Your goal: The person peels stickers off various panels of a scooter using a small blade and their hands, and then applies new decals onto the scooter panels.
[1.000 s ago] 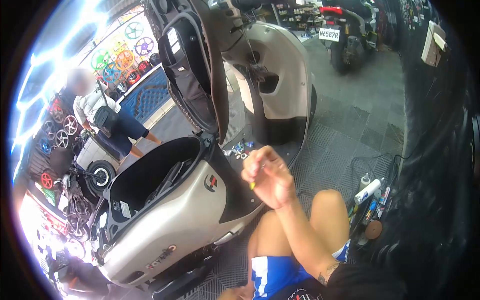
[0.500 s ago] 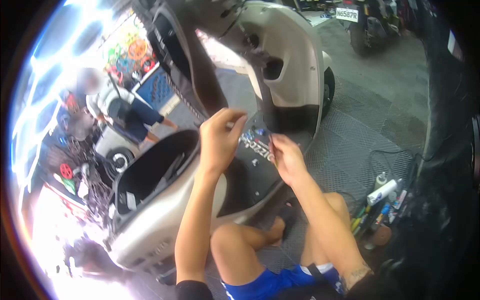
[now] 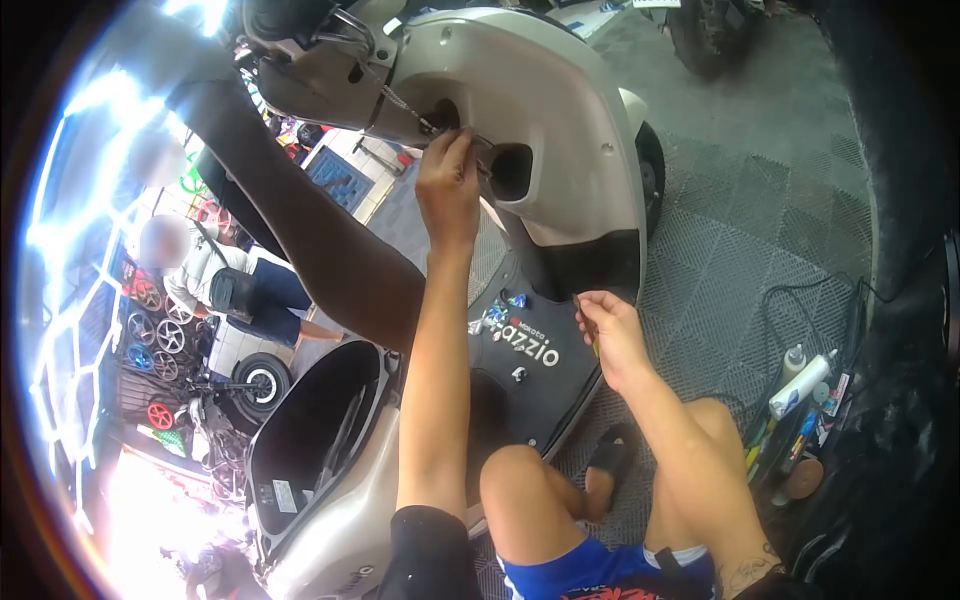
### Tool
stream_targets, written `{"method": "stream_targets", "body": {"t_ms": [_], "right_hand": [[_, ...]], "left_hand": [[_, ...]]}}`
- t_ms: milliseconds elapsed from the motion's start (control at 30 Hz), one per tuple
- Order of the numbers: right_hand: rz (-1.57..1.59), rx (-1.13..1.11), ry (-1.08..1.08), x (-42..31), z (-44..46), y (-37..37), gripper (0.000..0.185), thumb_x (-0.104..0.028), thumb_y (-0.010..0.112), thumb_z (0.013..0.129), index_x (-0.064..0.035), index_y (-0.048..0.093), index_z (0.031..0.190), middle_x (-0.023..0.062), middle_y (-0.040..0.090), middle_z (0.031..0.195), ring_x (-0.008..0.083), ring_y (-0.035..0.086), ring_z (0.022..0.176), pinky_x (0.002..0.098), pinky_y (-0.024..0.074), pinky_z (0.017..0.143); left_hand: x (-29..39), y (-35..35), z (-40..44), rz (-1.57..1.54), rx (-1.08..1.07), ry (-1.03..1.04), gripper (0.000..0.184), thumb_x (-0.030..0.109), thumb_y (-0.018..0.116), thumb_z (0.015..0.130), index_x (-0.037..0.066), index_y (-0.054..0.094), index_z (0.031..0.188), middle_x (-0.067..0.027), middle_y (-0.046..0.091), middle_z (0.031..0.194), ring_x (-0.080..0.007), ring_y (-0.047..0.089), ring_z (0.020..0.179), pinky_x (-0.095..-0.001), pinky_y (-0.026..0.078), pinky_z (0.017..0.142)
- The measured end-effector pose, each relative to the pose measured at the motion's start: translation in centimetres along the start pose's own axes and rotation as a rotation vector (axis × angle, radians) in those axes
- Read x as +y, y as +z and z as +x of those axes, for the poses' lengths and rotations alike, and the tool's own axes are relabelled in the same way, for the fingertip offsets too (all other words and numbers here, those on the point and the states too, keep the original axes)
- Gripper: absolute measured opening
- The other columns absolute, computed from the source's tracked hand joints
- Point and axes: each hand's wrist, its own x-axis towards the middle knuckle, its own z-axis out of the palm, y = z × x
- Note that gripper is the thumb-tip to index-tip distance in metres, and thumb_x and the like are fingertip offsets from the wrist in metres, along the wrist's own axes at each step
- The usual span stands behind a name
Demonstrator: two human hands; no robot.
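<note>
My left hand (image 3: 447, 190) is raised to the inner front panel (image 3: 560, 130) of a beige scooter, just below a dangling keychain (image 3: 405, 105) and beside an oval pocket (image 3: 512, 172). Its fingers are pinched together; what they hold, if anything, is hidden. Above the right edge of the black floorboard (image 3: 490, 355), my right hand (image 3: 612, 340) grips a thin dark tool with a bit of yellow showing, its kind unclear. Several small shiny bits, some blue, lie on the floorboard near the white "Fazzio" lettering (image 3: 530, 343).
The scooter's seat (image 3: 310, 220) is tipped up over its open storage bin (image 3: 310, 430). Bottles and tools (image 3: 800, 390) stand on the right, near a black cable (image 3: 790, 285). A person (image 3: 235, 280) is at the left by a wheel (image 3: 262, 387). Another motorcycle (image 3: 705, 35) stands behind.
My left hand has gone from above the floorboard up to the front panel near the keychain. My right hand still grips the thin tool. The camera view has shifted.
</note>
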Motion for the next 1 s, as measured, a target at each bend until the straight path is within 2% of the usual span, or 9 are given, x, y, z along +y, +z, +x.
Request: {"method": "stream_targets", "body": {"t_ms": [267,400,500,600,733,767,867,900,1000], "right_hand": [[-0.041,0.059,-0.056,-1.1,0.9,-0.4,0.011,-0.014,0.064,0.099,-0.0065,0.070,0.104,-0.0027,0.066,0.085,0.0056,0.057,0.075,0.0220,0.0415,0.065],[-0.069,0.072,-0.084,-2.0,0.8,-1.3,0.012,-0.014,0.064,0.100,-0.0064,0.070,0.106,-0.0025,0.066,0.085,0.0050,0.057,0.075,0.0222,0.0418,0.065],[-0.072,0.052,-0.080,-2.4,0.5,-1.5,0.011,-0.014,0.064,0.100,-0.0061,0.070,0.106,-0.0023,0.067,0.086,0.0052,0.057,0.076,0.0222,0.0422,0.065],[-0.063,0.037,-0.088,-3.1,0.5,-1.6,0.011,-0.013,0.064,0.100,-0.0059,0.070,0.106,-0.0021,0.066,0.087,0.0056,0.057,0.076,0.0222,0.0425,0.066],[-0.041,0.044,-0.092,-3.8,-0.3,-1.7,0.011,-0.013,0.064,0.100,-0.0061,0.070,0.106,-0.0017,0.067,0.088,0.0057,0.058,0.076,0.0223,0.0428,0.066],[-0.037,0.049,-0.093,-4.0,-0.2,-1.7,0.011,-0.013,0.064,0.100,-0.0061,0.070,0.106,-0.0015,0.067,0.088,0.0058,0.058,0.076,0.0223,0.0428,0.066],[-0.030,0.044,-0.087,-4.0,-0.1,-2.0,0.011,-0.013,0.064,0.100,-0.0061,0.070,0.106,-0.0014,0.067,0.087,0.0060,0.058,0.076,0.0223,0.0428,0.066],[-0.031,0.037,-0.090,-3.9,-0.2,-2.1,0.011,-0.013,0.064,0.100,-0.0061,0.070,0.106,-0.0014,0.067,0.087,0.0060,0.058,0.076,0.0223,0.0429,0.066],[-0.038,0.013,-0.095,-3.9,0.0,-2.1,0.011,-0.014,0.064,0.100,-0.0062,0.070,0.106,-0.0016,0.066,0.087,0.0061,0.058,0.077,0.0224,0.0428,0.066]], "left_hand": [[-0.9,0.4,0.6,0.045,0.045,0.138,0.012,0.004,0.075,0.090,0.002,0.075,0.101,-0.0114,0.072,0.100,-0.0269,0.070,0.087,-0.0353,0.055,0.075],[-0.7,0.0,1.2,0.190,-0.023,0.232,0.015,0.005,0.071,0.092,0.004,0.069,0.107,-0.0120,0.070,0.102,-0.0340,0.070,0.090,-0.0414,0.056,0.074],[-1.2,-0.1,0.9,0.180,-0.077,0.220,0.015,0.004,0.069,0.094,0.004,0.065,0.108,-0.0127,0.068,0.105,-0.0367,0.069,0.093,-0.0433,0.056,0.076],[-1.2,0.6,0.2,0.149,0.000,0.161,0.011,0.003,0.066,0.092,0.006,0.063,0.102,-0.0103,0.067,0.106,-0.0345,0.068,0.093,-0.0452,0.055,0.074],[0.0,2.4,-1.3,-0.034,0.184,-0.115,0.008,0.006,0.065,0.095,0.002,0.060,0.100,-0.0159,0.066,0.103,-0.0321,0.070,0.090,-0.0412,0.053,0.070],[0.7,2.6,-1.4,-0.041,0.257,-0.242,0.023,0.018,0.071,0.095,-0.004,0.067,0.090,-0.0134,0.068,0.079,-0.0182,0.068,0.072,-0.0328,0.049,0.062],[1.5,2.8,0.1,-0.001,0.113,-0.546,0.040,0.028,0.072,0.096,-0.006,0.070,0.075,-0.0127,0.065,0.061,-0.0191,0.063,0.052,-0.0341,0.048,0.054],[2.4,2.6,0.8,-0.109,0.042,-0.660,0.050,0.034,0.072,0.096,-0.006,0.071,0.066,-0.0123,0.067,0.057,-0.0175,0.058,0.041,-0.0329,0.046,0.048],[3.6,2.4,1.6,-0.328,0.022,-0.786,0.046,0.030,0.071,0.098,-0.007,0.071,0.070,-0.0120,0.069,0.061,-0.0144,0.059,0.042,-0.0300,0.045,0.045]]}}
